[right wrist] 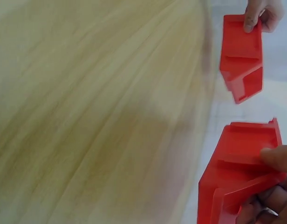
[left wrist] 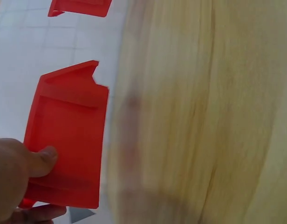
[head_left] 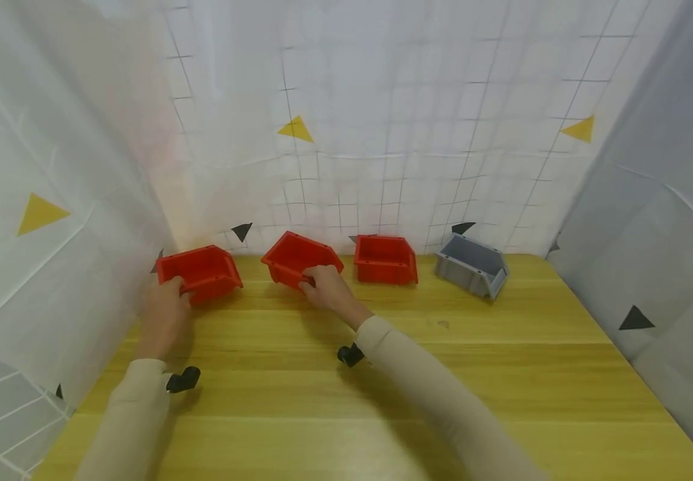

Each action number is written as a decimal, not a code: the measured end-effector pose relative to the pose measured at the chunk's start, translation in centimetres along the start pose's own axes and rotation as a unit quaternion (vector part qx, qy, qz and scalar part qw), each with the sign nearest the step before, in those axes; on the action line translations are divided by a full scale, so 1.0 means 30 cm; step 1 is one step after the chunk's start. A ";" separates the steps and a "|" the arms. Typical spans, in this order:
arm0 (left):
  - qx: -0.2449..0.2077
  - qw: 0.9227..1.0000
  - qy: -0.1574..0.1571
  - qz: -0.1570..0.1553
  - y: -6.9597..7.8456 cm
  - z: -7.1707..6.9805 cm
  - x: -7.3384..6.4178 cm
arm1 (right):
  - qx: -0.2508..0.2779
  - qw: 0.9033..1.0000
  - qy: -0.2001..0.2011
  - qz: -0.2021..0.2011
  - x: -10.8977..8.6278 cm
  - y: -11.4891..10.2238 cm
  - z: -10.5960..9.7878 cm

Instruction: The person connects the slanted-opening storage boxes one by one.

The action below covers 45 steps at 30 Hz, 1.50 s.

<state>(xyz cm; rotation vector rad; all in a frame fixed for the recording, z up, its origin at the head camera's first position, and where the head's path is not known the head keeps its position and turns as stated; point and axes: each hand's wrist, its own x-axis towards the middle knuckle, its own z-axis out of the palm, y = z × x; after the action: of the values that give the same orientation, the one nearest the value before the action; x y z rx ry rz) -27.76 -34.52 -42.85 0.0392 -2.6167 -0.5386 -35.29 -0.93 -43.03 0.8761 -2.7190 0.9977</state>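
My left hand (head_left: pixel 163 314) grips the leftmost red bin (head_left: pixel 214 287) by its left end. In the left wrist view, the thumb (left wrist: pixel 45 158) lies on that bin's side wall while fingers wrap under its edge. The second red bin (head_left: pixel 284 272) is tilted in my right hand (head_left: pixel 330 292), which pinches its front right corner. From the right wrist, this thumb (right wrist: pixel 274 157) presses one face and the other fingers curl inside the rim. Both bins look hollow with nothing visible inside.
A third red bin (head_left: pixel 385 272) stands at the table's back edge, right of the held ones. Beyond it sits a grey bin (head_left: pixel 463 272), turned at an angle. White sheeting (head_left: pixel 346 133) with grid lines closes off the back and sides of the wooden table (head_left: pixel 298 441).
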 end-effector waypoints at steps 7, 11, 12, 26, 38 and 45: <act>0.004 0.998 -0.001 0.068 0.036 -0.052 -0.039 | -0.012 0.999 0.044 -0.016 -0.064 -0.034 -0.066; -0.012 0.993 0.005 0.121 0.082 -0.076 -0.073 | -0.012 0.998 0.054 -0.015 -0.119 -0.049 -0.120; -0.014 0.991 0.006 0.135 0.095 -0.079 -0.081 | -0.011 0.998 0.056 -0.015 -0.134 -0.052 -0.133; -0.083 0.971 -0.067 0.213 0.291 -0.007 -0.152 | -0.047 0.990 0.128 -0.045 -0.376 -0.035 -0.224; -0.148 0.933 -0.161 0.286 0.366 0.082 -0.200 | -0.102 0.990 0.098 0.022 -0.534 -0.018 -0.209; -0.163 0.917 -0.199 0.304 0.379 0.122 -0.210 | -0.122 0.989 0.076 0.043 -0.586 0.021 -0.190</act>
<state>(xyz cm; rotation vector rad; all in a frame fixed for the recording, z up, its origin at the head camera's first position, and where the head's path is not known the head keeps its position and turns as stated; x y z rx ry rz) -23.04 -21.93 -44.26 -1.0543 -2.6599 -0.7963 -21.62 11.46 -44.13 0.6204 -2.6918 0.6906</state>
